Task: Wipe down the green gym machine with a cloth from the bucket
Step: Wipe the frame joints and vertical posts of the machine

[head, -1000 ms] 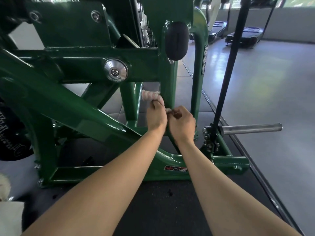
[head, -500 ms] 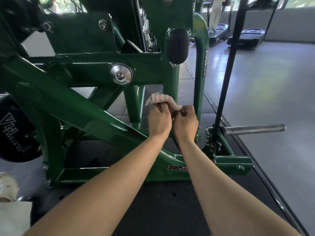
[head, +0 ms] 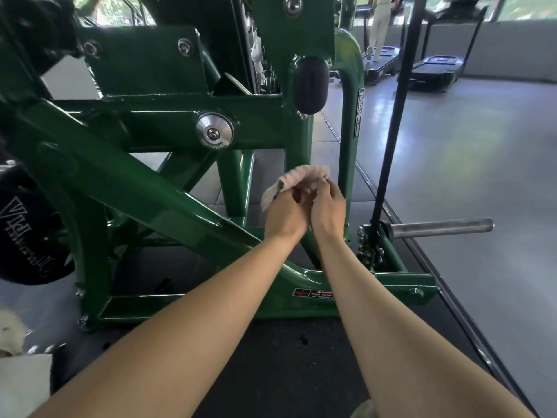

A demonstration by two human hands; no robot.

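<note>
Pink-and-white cloth (head: 297,179) is bunched right in front of the upright post (head: 297,140) of the green machine (head: 150,188), below the post's black rubber stopper (head: 310,82). On the head view, your left hand (head: 286,214) grips the cloth's near end, fingers curled round it. Your right hand (head: 328,206) pinches the other side, knuckles touching the left. Right of the post, a steel peg (head: 440,227) sticks out sideways, low down.

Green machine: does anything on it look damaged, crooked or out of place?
Nothing stands out. Paint on the machine looks intact; the left hand and right hand hold the cloth near an upright.
</note>
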